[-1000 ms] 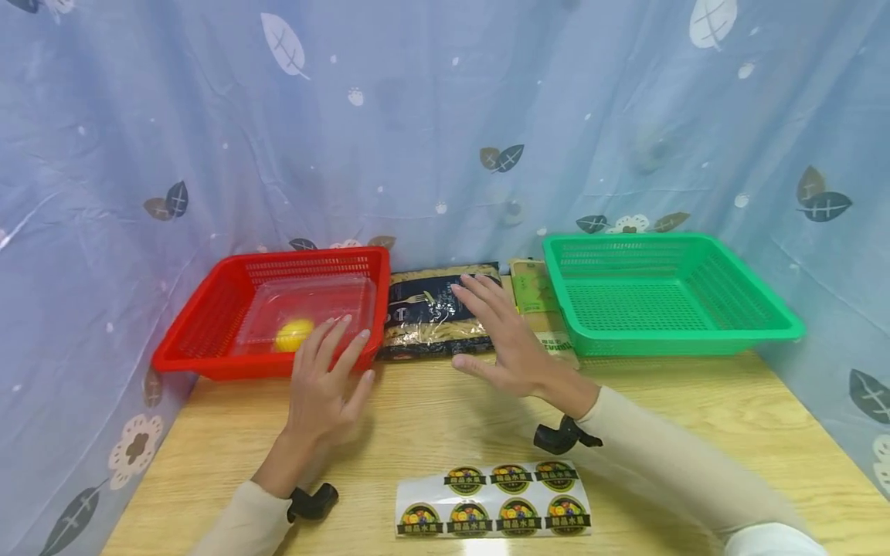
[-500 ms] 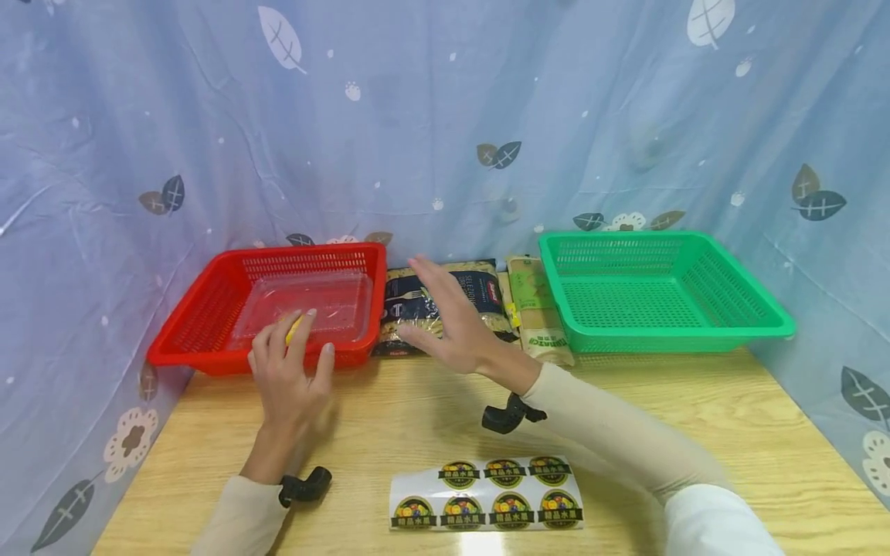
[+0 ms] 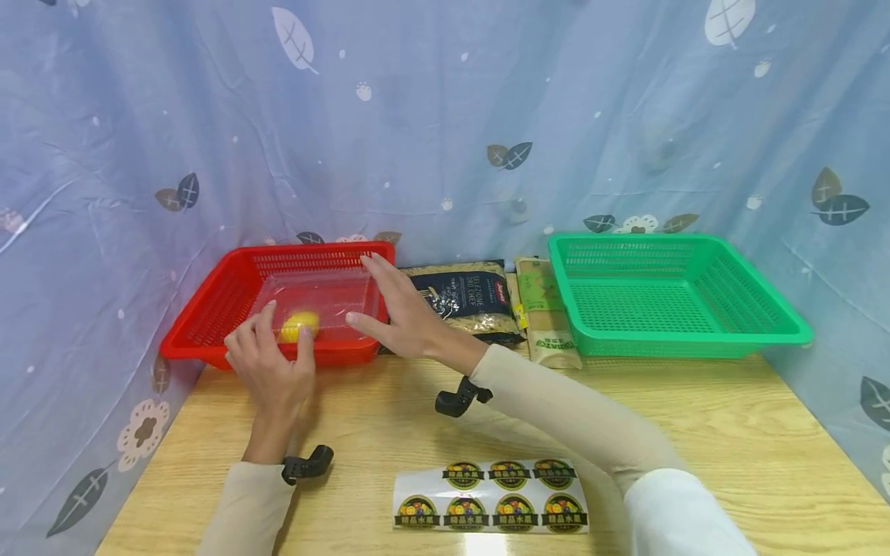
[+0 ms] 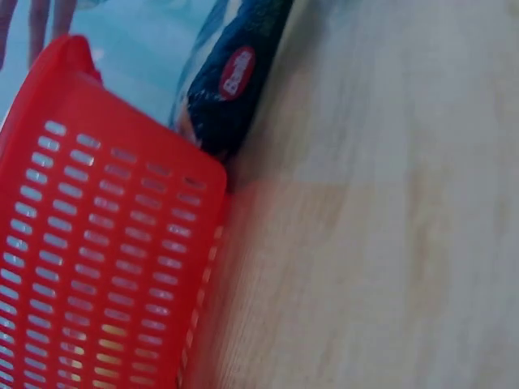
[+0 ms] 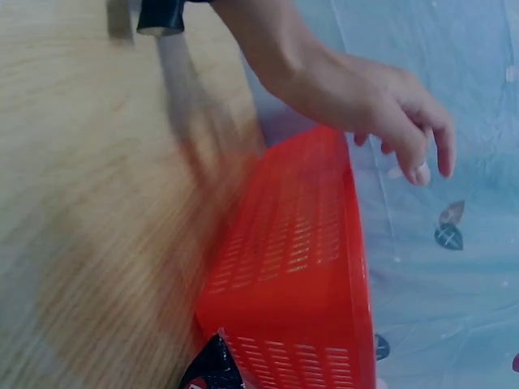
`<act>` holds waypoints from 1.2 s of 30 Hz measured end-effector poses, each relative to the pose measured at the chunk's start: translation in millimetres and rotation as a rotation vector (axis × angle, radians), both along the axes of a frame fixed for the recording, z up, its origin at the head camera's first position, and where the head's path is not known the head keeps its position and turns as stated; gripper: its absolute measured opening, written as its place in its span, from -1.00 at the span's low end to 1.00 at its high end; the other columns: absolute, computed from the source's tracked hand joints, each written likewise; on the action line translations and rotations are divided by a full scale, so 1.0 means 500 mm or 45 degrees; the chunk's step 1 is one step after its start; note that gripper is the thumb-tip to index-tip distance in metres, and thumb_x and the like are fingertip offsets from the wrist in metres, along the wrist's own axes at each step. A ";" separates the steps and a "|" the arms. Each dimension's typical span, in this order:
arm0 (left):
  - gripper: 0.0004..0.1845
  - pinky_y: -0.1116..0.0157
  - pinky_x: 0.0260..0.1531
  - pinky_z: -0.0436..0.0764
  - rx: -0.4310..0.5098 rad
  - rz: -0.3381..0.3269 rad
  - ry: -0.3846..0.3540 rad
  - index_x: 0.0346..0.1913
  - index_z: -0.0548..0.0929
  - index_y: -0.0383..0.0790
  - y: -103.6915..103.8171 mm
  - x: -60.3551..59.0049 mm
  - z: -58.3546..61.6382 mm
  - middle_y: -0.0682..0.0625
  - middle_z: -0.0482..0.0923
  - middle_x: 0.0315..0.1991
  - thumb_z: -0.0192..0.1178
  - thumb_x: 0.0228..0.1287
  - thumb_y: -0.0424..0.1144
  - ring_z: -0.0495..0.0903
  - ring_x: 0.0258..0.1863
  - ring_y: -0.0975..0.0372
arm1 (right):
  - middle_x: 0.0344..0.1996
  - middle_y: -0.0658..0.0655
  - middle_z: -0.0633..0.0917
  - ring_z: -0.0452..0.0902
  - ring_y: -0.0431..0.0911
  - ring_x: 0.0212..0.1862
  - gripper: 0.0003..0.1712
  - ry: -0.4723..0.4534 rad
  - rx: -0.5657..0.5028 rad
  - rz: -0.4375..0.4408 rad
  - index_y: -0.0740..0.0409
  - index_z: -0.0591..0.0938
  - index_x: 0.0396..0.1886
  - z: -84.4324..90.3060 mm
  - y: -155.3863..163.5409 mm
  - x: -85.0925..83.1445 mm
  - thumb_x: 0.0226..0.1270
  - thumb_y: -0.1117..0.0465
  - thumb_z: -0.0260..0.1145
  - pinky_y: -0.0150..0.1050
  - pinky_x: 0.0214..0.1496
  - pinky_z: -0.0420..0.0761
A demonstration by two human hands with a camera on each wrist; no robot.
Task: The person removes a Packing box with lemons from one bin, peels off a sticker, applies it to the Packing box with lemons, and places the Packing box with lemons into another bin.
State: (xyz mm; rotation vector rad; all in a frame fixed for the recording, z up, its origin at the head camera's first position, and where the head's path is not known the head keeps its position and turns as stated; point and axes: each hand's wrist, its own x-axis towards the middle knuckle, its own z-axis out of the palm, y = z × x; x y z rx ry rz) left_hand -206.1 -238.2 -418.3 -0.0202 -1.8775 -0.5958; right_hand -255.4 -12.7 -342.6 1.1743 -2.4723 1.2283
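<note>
Both hands, the left hand (image 3: 267, 363) and right hand (image 3: 396, 316), hover with fingers spread and empty over the clear lidded box (image 3: 316, 305) in the red basket (image 3: 208, 328), where a hasty one-sided grab could tip it and roll the yellow fruit (image 3: 300, 324) inside.

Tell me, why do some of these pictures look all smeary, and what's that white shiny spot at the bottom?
Head view: mostly sharp; the white spot is lamp glare on the sticker sheet, and the hands cast soft shadows on the table. Left wrist view: the red basket and wood grain are smeared by motion blur. Right wrist view: the table streaks too, and the left hand looks soft.
</note>
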 end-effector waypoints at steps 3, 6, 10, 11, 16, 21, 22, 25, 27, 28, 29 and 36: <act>-0.38 -0.09 0.00 0.24 0.070 0.042 -0.021 0.31 0.51 -0.28 -0.007 -0.004 -0.001 -0.36 0.46 0.03 0.18 0.25 -0.02 0.34 0.02 -0.19 | 0.64 -0.02 -0.04 -0.09 -0.07 0.62 0.00 -0.102 -0.005 -0.032 -0.05 -0.04 0.66 0.000 -0.023 -0.019 0.41 -0.27 0.15 0.24 0.52 0.12; -0.39 -0.07 0.05 0.21 0.155 0.105 -0.052 0.31 0.50 -0.27 -0.011 -0.007 -0.002 -0.34 0.43 0.05 0.24 0.22 -0.07 0.32 0.04 -0.16 | 0.62 0.06 0.07 0.04 -0.02 0.58 -0.03 -0.206 -0.067 -0.070 0.01 0.01 0.65 -0.002 -0.045 -0.040 0.43 -0.22 0.18 0.18 0.51 0.19; -0.38 -0.07 0.15 0.17 0.294 0.255 -0.108 0.31 0.46 -0.22 -0.008 -0.013 -0.001 -0.28 0.40 0.12 0.29 0.23 -0.05 0.30 0.14 -0.08 | 0.57 0.08 0.20 0.19 0.00 0.51 -0.05 -0.302 -0.131 -0.135 0.04 0.05 0.64 -0.003 -0.072 -0.063 0.43 -0.18 0.22 0.11 0.48 0.30; -0.38 -0.06 0.17 0.17 0.330 0.296 -0.119 0.31 0.45 -0.21 -0.007 -0.015 0.001 -0.27 0.40 0.13 0.28 0.25 -0.03 0.29 0.17 -0.06 | 0.57 0.06 0.19 0.18 -0.01 0.51 -0.05 -0.323 -0.127 -0.153 0.03 0.04 0.64 -0.003 -0.078 -0.067 0.43 -0.19 0.22 0.10 0.48 0.30; -0.36 0.06 0.30 0.20 0.567 0.417 -0.164 0.33 0.40 -0.11 -0.003 -0.024 0.008 -0.16 0.36 0.23 0.24 0.30 0.12 0.19 0.33 0.13 | 0.60 -0.01 0.13 0.11 -0.06 0.56 -0.03 -0.387 -0.065 -0.264 0.01 0.01 0.65 -0.003 -0.105 -0.086 0.45 -0.25 0.17 0.06 0.53 0.21; -0.24 0.34 0.39 0.20 0.911 0.421 -0.135 0.41 0.24 0.06 -0.008 -0.025 0.012 0.09 0.24 0.36 0.34 0.22 0.09 0.12 0.39 0.36 | 0.60 0.01 0.15 0.13 -0.03 0.55 -0.03 -0.555 -0.117 -0.371 0.01 0.02 0.65 0.009 -0.138 -0.097 0.45 -0.28 0.16 0.09 0.52 0.23; -0.21 0.37 0.39 0.18 0.974 0.411 -0.120 0.43 0.20 0.07 -0.010 -0.025 0.013 0.11 0.21 0.38 0.36 0.22 0.05 0.12 0.40 0.38 | 0.59 0.01 0.17 0.16 -0.02 0.54 -0.03 -0.601 -0.139 -0.393 0.00 0.03 0.65 0.013 -0.145 -0.098 0.44 -0.27 0.17 0.11 0.50 0.26; -0.12 0.45 0.38 0.16 1.168 0.356 -0.073 0.48 0.11 0.03 -0.015 -0.030 0.012 0.10 0.14 0.41 0.40 0.22 -0.08 0.12 0.41 0.38 | 0.56 0.02 0.21 0.20 0.00 0.51 -0.03 -0.708 -0.188 -0.464 -0.03 0.04 0.65 0.021 -0.168 -0.102 0.41 -0.26 0.20 0.13 0.48 0.29; -0.11 0.48 0.36 0.20 1.312 0.301 -0.028 0.50 0.09 0.01 -0.019 -0.034 0.011 0.10 0.11 0.41 0.40 0.23 -0.18 0.13 0.41 0.39 | 0.55 0.04 0.23 0.19 0.01 0.51 -0.03 -0.737 -0.188 -0.519 -0.02 0.05 0.64 0.021 -0.183 -0.105 0.41 -0.26 0.20 0.10 0.50 0.27; -0.12 0.49 0.34 0.22 1.385 0.270 0.003 0.50 0.09 0.00 -0.022 -0.035 0.010 0.10 0.11 0.41 0.39 0.24 -0.23 0.14 0.40 0.39 | 0.54 0.05 0.24 0.20 0.02 0.51 -0.03 -0.747 -0.179 -0.546 -0.01 0.05 0.64 0.020 -0.190 -0.106 0.41 -0.26 0.19 0.09 0.50 0.27; -0.13 0.49 0.33 0.26 1.458 0.238 0.031 0.50 0.08 0.00 -0.025 -0.036 0.008 0.11 0.10 0.41 0.36 0.25 -0.28 0.14 0.40 0.40 | 0.53 0.07 0.26 0.20 0.03 0.50 -0.04 -0.747 -0.165 -0.572 0.01 0.06 0.63 0.018 -0.197 -0.107 0.42 -0.25 0.18 0.08 0.51 0.26; -0.16 0.49 0.30 0.34 1.705 0.048 0.106 0.52 0.05 0.00 -0.045 -0.033 -0.006 0.13 0.13 0.47 0.23 0.27 -0.38 0.21 0.40 0.33 | 0.42 0.10 0.36 0.24 0.04 0.43 -0.14 -0.784 -0.077 -0.688 -0.02 0.12 0.59 -0.002 -0.225 -0.103 0.45 -0.24 0.14 0.10 0.45 0.34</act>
